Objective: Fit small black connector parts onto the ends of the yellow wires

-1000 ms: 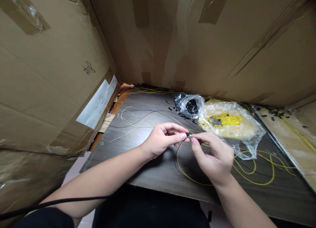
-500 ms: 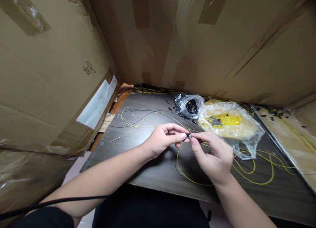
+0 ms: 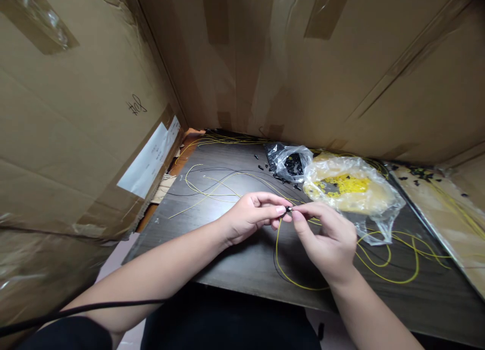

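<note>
Between my two hands, above the dark table (image 3: 235,269), is a small black part (image 3: 288,209), mostly covered by fingertips. My left hand (image 3: 257,213) pinches it from the left with thumb and fingers. From the other side, the thumb and forefinger of my right hand (image 3: 326,234) close on its right end; exactly what they grip there is too small to make out. A thin yellow wire (image 3: 284,271) hangs from the left fingertips and loops down under my right hand, with a thin dark wire beside it.
A clear bag of small black parts (image 3: 293,164) stands at the back, beside a larger bag of yellow rings (image 3: 348,184). Loose black pieces lie near them. Yellow wires (image 3: 417,264) curl at the right. Cardboard walls (image 3: 246,77) enclose the table's back and left.
Both hands stay nearly in place, with the fingertips shifting slightly around the black part. The hanging loop of yellow wire has swung a little right and lower.
</note>
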### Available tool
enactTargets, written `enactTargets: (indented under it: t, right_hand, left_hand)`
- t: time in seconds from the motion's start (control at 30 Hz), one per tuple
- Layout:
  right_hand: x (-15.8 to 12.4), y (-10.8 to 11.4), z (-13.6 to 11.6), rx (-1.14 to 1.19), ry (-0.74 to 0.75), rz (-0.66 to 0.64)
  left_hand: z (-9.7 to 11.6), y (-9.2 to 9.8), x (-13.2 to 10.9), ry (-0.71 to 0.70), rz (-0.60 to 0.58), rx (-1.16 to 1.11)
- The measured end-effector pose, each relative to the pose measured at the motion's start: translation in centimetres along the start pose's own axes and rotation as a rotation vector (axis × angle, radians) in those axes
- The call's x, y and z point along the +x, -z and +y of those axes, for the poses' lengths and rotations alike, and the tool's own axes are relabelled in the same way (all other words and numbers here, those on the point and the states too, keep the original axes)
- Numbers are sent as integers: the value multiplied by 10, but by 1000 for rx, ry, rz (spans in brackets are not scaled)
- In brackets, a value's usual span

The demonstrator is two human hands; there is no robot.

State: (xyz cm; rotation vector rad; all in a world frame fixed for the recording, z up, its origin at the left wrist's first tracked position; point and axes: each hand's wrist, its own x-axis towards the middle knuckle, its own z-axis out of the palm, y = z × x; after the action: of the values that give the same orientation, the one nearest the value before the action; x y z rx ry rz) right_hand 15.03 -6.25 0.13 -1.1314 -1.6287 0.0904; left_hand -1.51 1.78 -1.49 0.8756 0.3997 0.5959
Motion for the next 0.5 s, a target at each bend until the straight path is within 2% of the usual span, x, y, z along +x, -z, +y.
enactTargets:
  t: [0.5]
  right_hand:
    - [-1,0,0,1,29,-25]
  left_hand:
    - [3,1,1,104,-10,-20]
